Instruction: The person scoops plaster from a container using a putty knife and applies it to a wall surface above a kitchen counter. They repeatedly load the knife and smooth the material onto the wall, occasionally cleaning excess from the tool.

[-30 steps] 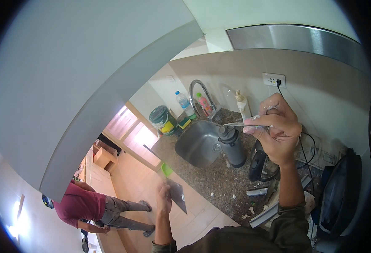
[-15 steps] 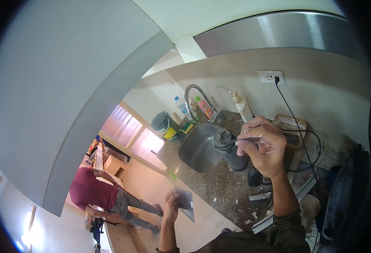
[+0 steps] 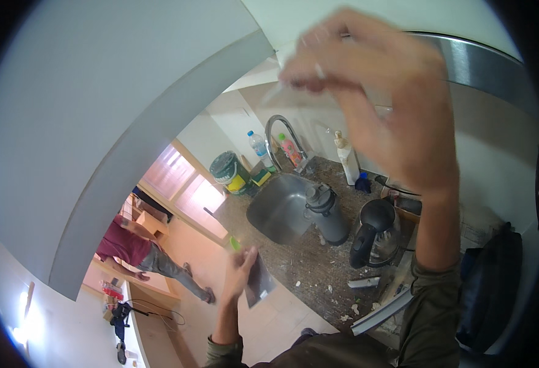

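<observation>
The right hand point(image 3: 386, 104) is hanging high and close to the camera, blurred, its fingertips point(image 3: 306, 70) pinching together near the hood point(image 3: 484, 61). Something thin and pale seems to be caught in that pinch, but the blur is too heavy to be sure, so I cannot tell what the grip is closing on.

Down low, the left hand point(image 3: 240, 273) is grasping a flat grey scraper point(image 3: 258, 283), fingers wrapped over its top edge, blade hanging out over the floor just off the bench point(image 3: 318, 270) edge.

On the bench, debris chips are lying scattered around the sink point(image 3: 281, 211), with a dark cylinder point(image 3: 327, 214) standing at the basin's rim and a black kettle point(image 3: 373, 236) just beside it. 2 bottles point(image 3: 258, 146) are standing by the tap point(image 3: 280, 132).

Below, another person point(image 3: 137, 248) in a red shirt is bending over a worktop.

For clean overhead work, I'd judge a steady pinch matters most: keeping the wrist firm, moving slowly near the hood, and holding the scraper blade turned away from the body.
</observation>
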{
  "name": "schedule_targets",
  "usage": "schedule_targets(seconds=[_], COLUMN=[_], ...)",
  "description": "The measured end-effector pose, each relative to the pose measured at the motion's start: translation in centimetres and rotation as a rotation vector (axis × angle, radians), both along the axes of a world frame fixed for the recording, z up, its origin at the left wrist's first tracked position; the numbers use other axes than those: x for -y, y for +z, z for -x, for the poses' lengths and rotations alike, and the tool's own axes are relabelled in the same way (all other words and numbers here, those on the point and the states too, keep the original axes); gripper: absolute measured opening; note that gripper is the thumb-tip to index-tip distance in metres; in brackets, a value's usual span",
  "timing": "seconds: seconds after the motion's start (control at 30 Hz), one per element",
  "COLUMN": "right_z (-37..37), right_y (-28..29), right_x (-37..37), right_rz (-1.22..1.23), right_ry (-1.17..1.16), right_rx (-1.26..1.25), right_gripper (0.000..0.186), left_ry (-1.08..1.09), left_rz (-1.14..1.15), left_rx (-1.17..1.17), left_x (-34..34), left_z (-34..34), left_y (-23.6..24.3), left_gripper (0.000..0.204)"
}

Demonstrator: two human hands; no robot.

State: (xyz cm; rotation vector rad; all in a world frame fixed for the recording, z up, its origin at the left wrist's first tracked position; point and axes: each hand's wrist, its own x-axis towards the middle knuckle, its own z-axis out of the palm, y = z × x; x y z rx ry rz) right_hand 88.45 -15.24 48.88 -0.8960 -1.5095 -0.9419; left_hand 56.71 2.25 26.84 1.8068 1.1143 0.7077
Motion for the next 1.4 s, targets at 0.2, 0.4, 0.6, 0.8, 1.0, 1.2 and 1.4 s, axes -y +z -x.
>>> schedule_targets(seconds=[0.2,0.4,0.6,0.8,1.0,1.2,1.4], right_z=[-1.4,-0.9,-0.6,-1.2,-1.4,-1.2,-1.6], right_y=[6.7,5.9,0.4,2.3,8.3,10.5,11.2], right_x=[-0.3,1.2,1.7,0.8,-1.7,-2.8,-2.2], right_rz=[0.069,0.198,0.233,0.121,0.188,0.337,0.407], right_ry=[-0.045,0.129,0.185,-0.144,-0.263,-0.272,-0.232], right_rx=[0.169,0.104,-0.11,0.038,0.28,0.305,0.3], right_gripper=[0.015,0.017,0.032,0.017,0.015,0.013,0.012], left_ry=[-0.23,-0.415,-0.348,-0.338,-0.388,-0.313,-0.354], left_rz=[-0.371,-0.538,-0.432,-0.452,-0.634,-0.63,-0.658], left_rx=[0.092,0.317,0.287,0.362,0.584,0.527,0.6], left_x=[-0.6,0.9,1.7,2.0,3.5,2.7,2.3], left_z=[-7.5,-10.9,-10.8,-11.7,-16.5,-17.7,-18.5], left_y=[8.6,14.4,14.8,16.4,22.7,24.8,24.4], left_gripper=[0.034,0.03,0.025,0.034,0.051,0.049,0.039])
